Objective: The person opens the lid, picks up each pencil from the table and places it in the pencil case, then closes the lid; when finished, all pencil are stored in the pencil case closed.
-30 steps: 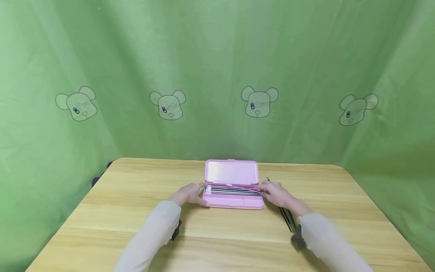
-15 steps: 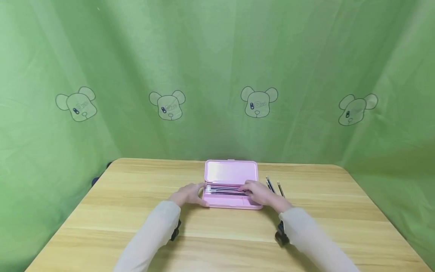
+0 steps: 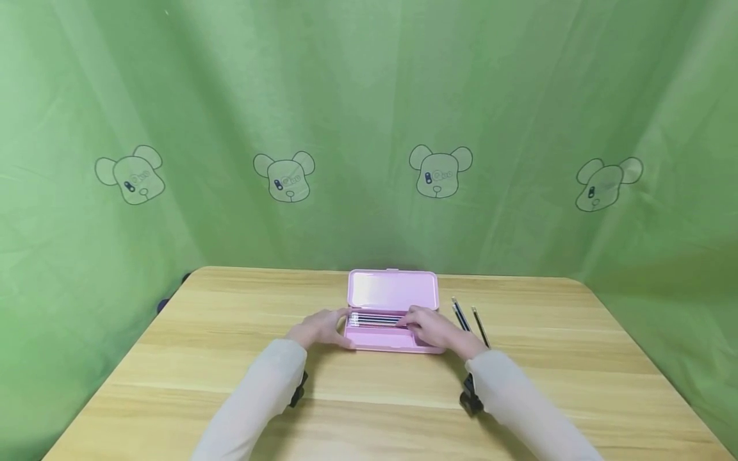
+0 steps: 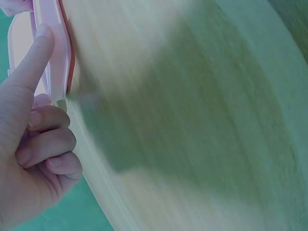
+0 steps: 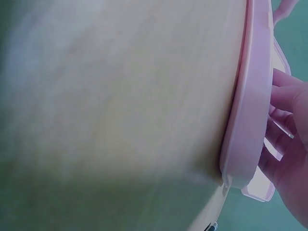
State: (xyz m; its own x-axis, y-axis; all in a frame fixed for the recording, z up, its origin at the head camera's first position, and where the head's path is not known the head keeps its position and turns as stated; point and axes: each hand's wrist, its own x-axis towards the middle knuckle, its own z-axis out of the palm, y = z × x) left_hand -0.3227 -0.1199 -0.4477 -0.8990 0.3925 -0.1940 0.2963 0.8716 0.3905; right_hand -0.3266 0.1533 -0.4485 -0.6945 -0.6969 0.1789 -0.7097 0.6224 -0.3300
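A pink pencil case (image 3: 380, 340) lies on the table with its lid (image 3: 393, 289) swung back. Several dark and striped pencils (image 3: 375, 319) lie side by side in its rear compartment. My left hand (image 3: 321, 328) grips the case's left end; in the left wrist view the thumb (image 4: 36, 57) lies along the front wall and the other fingers are curled. My right hand (image 3: 431, 328) reaches over the right part of the case, its fingertips at the pencils. In the right wrist view its relaxed fingers (image 5: 284, 96) dip behind the case wall (image 5: 248, 106), tips hidden.
Several dark pencils (image 3: 459, 315) lie on the wooden table (image 3: 369, 400) to the right of the case, partly behind the right forearm. A green curtain (image 3: 357, 224) with bear-head outlines hangs behind the table and along its sides.
My right hand, earlier holding a pink pencil over the case's right end, has moved left to the middle of the pencils. The pencil now lies lower in the case. My left hand stays put.
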